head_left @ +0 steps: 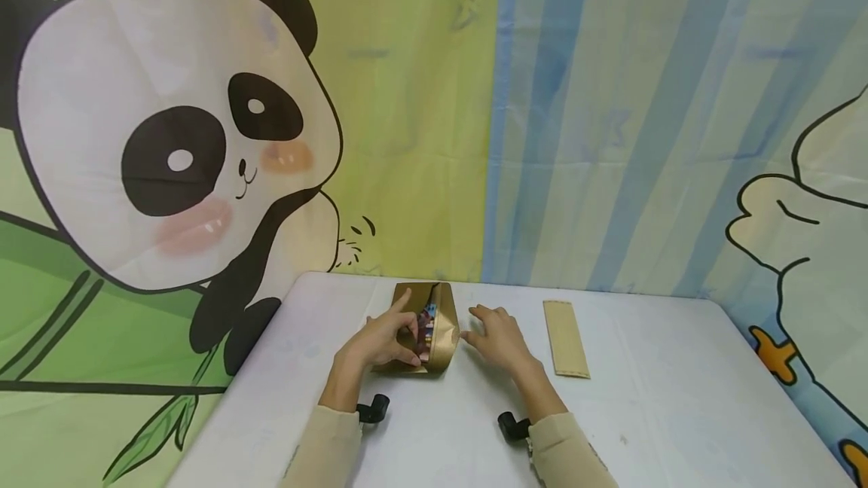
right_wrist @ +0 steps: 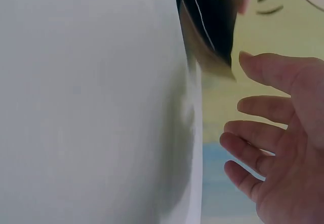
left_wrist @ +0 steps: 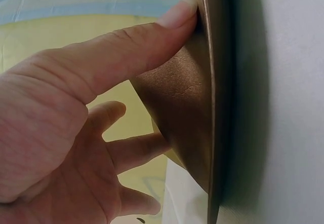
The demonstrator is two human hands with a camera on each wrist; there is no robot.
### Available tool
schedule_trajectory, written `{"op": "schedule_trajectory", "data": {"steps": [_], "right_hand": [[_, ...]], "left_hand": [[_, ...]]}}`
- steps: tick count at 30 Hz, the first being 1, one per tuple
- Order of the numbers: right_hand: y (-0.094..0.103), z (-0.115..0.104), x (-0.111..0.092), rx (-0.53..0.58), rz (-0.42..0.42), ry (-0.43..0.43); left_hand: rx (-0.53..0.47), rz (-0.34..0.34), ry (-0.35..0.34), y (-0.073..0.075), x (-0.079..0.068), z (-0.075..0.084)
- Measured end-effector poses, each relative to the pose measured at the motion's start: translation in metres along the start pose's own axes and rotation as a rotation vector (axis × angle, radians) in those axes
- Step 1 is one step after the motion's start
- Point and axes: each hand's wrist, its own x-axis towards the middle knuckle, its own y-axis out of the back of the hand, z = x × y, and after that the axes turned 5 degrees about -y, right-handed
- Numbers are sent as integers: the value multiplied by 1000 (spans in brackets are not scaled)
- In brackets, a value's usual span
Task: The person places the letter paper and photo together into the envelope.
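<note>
A gold envelope (head_left: 444, 326) lies on the white table in the head view, with its mouth spread and a colourful printed picture (head_left: 426, 331) showing in it. My left hand (head_left: 385, 339) holds the envelope from the left, thumb and index finger bent towards each other over it. In the left wrist view the thumb presses at the edge of the brown-gold sheet (left_wrist: 177, 97), and another finger reaches the lifted part. Just right of the envelope is my right hand (head_left: 500, 339), fingers relaxed and holding nothing. Its thumb is near the envelope's corner (right_wrist: 215, 64) in the right wrist view.
A flat tan strip (head_left: 566, 339) lies on the table to the right of the right hand. Behind the white table (head_left: 651, 398) hangs a printed cloth (head_left: 414, 134) with a panda. Black wrist mounts (head_left: 375, 408) sit at both sleeves.
</note>
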Motion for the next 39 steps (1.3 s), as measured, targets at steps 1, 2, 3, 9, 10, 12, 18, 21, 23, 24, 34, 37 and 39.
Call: {"op": "schedule_trajectory", "data": {"steps": [1, 2, 3, 9, 10, 12, 18, 21, 23, 24, 34, 37, 39], "right_hand": [[2, 4, 0, -5, 3, -15], [5, 8, -1, -6, 6, -27], [7, 12, -1, -9, 5, -42], [18, 30, 0, -29, 14, -79], [19, 31, 0, -30, 21, -75], [22, 34, 1, -29, 29, -65], [28, 43, -4, -29, 1, -74], [31, 49, -6, -85, 8, -103], [33, 52, -6, -128, 17, -130], [34, 54, -7, -145, 19, -145], [39, 68, -7, -235, 28, -213], [41, 70, -7, -248, 31, -234], [41, 72, -8, -249, 30, -246]], "left_hand": [[1, 0, 7, 0, 0, 0], [2, -1, 10, 0, -1, -1], [3, 0, 11, 0, -1, -1], [-17, 8, -3, 0, 0, -3], [-22, 12, -4, 0, 1, -2], [-32, 18, -1, 1, 1, -1], [-15, 1, 7, 1, 0, 1], [-3, -6, 10, 1, 0, 1], [-3, -8, 13, 1, 0, 2], [-2, -8, 13, 1, 0, 2], [0, -6, 26, 0, 0, 1], [3, -4, 22, 0, 0, 1], [2, -1, 18, 0, 1, 1]]}}
